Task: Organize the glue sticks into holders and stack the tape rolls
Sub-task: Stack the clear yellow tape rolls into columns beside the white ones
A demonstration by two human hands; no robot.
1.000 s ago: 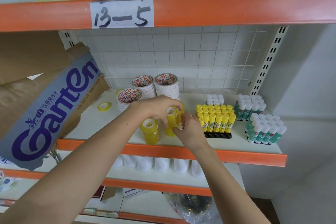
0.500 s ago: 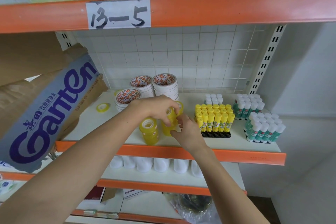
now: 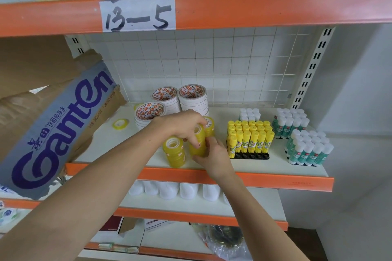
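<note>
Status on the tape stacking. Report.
Both hands, left and right, grip middle yellow tape stack. Second stack stands free at its left. Loose roll still unstacked. Nothing blocking.

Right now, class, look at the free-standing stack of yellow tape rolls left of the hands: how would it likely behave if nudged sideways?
The free-standing stack of yellow tape rolls is tall and narrow, so it would probably tip. Its rolls look separate, so they might slide apart. Being round, fallen rolls could roll off the shelf, whose front edge is close.
</note>
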